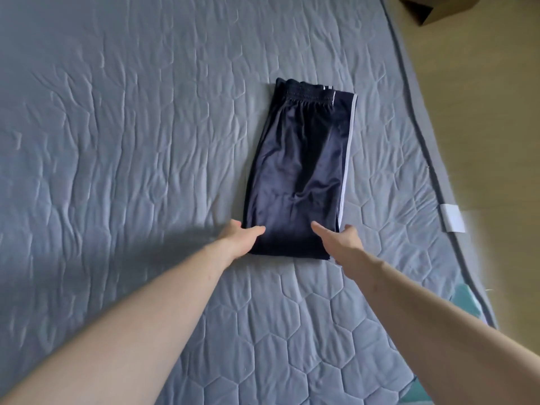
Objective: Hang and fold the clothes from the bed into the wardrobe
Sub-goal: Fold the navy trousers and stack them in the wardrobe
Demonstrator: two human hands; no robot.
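- As I look down from the head camera, both of my bare forearms reach forward over the bed [146, 141], which is covered in a grey-blue quilted mattress pad with a hexagon stitch pattern.
- My left hand [241, 236] is at the near left corner of the folded shorts [301, 171]; its thumb lies on top of the cloth and its fingers disappear at the left edge, so this grip seems to pinch the corner, though I cannot see the fingers underneath.
- My right hand [340, 239] is at the near right corner; the thumb points forward over the fabric and the fingers sit at the right edge beside the white stripe. I cannot tell whether this grip has actually closed on the cloth.
- The shorts are dark navy and shiny, folded lengthwise into a narrow rectangle, lying flat on the bed right of centre. The elastic waistband is at the far end, and a white side stripe runs down the right edge.
- Further right, past the bed's piped edge, is a tan floor [482, 112], with a white tag [453, 217] on the bed's side.
- In the far right corner sits a brown cardboard box [432, 8].
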